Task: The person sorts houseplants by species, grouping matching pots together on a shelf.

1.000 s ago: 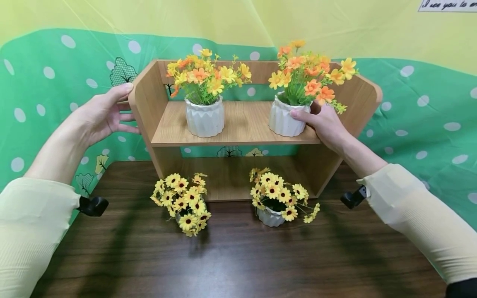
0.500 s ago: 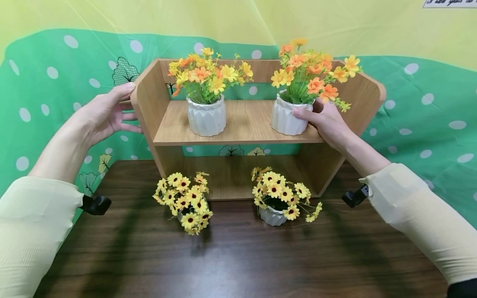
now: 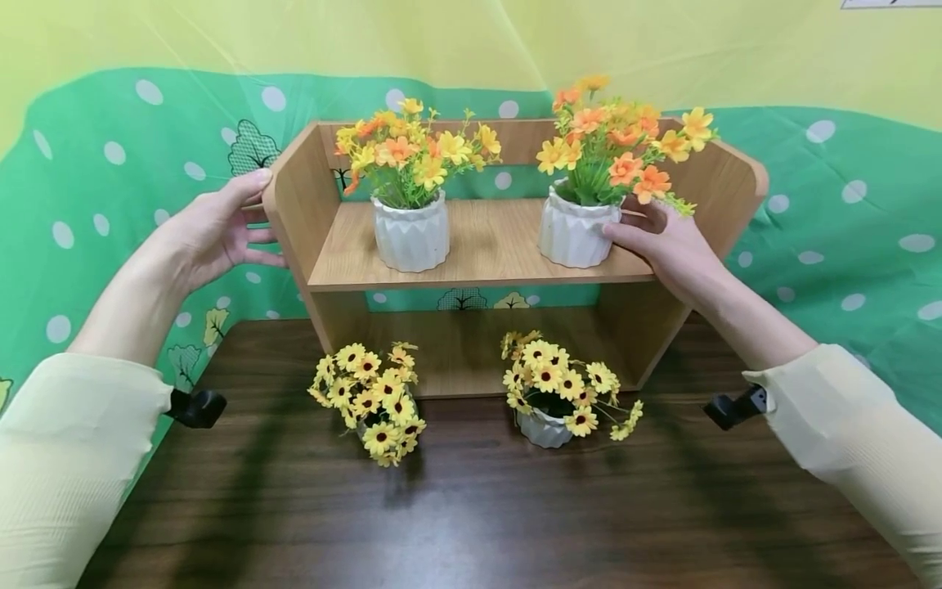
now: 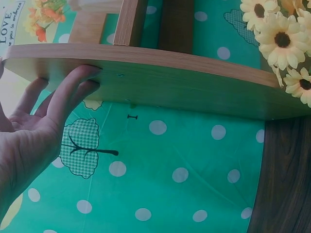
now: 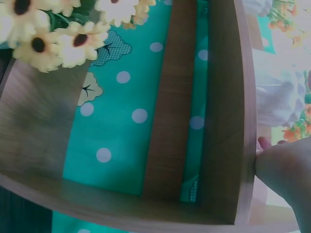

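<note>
A two-tier wooden shelf (image 3: 489, 237) stands on the dark table. Against the outside of its left side panel (image 4: 180, 85), my left hand (image 3: 209, 233) rests its extended fingertips, the thumb by the front edge. On the upper board sit two white ribbed pots, a left pot (image 3: 412, 237) and a right pot (image 3: 574, 237), with orange and yellow artificial flowers. My right hand (image 3: 673, 245) is just right of the right pot, thumb tip at its edge, fingers spread behind under the blossoms. In the right wrist view, the fingers (image 5: 265, 143) show a gap from the white pot (image 5: 277, 92).
Before the lower tier, two pots of yellow daisies stand on the table (image 3: 471, 507): left daisies (image 3: 375, 401) and right daisies (image 3: 552, 376). Behind the shelf hangs a green and yellow cloth (image 3: 809, 204) with white dots.
My right thumb has slid right from the front of the right pot to its edge, and the hand has drawn back a little. The left hand stays at the side panel.
</note>
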`<action>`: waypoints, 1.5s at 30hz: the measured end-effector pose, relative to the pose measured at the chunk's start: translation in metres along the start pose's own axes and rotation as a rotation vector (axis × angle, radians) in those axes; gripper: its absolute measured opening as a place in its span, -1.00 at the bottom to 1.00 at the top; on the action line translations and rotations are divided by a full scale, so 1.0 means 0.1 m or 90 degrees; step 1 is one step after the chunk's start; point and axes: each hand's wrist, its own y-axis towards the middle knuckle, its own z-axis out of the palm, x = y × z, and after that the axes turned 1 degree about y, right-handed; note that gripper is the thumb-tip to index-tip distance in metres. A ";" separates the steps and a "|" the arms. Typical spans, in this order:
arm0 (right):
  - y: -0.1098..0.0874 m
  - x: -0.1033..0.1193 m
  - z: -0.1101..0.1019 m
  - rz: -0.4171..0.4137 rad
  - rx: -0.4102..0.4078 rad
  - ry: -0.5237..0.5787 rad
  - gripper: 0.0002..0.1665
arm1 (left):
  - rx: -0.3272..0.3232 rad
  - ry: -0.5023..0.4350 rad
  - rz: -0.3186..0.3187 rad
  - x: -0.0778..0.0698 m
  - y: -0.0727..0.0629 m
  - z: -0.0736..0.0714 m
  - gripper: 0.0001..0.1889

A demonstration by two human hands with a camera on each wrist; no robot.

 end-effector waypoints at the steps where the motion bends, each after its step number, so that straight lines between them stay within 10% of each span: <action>1: -0.04 -0.02 0.00 -0.017 -0.002 0.010 -0.05 | 0.000 0.002 0.000 0.00 0.00 0.00 -0.40; 13: -0.41 -0.23 0.05 -0.265 -0.095 0.228 -0.44 | -0.002 0.002 0.001 0.01 0.01 -0.02 -0.40; 21: -0.61 -0.45 0.08 -0.333 -0.147 0.136 -0.56 | -0.005 0.008 0.001 0.00 0.00 -0.03 -0.37; 34: -0.70 -0.89 0.17 -0.296 -0.052 0.145 -0.69 | -0.008 0.017 -0.006 0.00 0.01 -0.01 -0.36; 45: -0.60 -1.39 0.18 -0.283 0.168 0.272 -0.56 | -0.005 0.021 -0.004 0.00 0.00 0.00 -0.35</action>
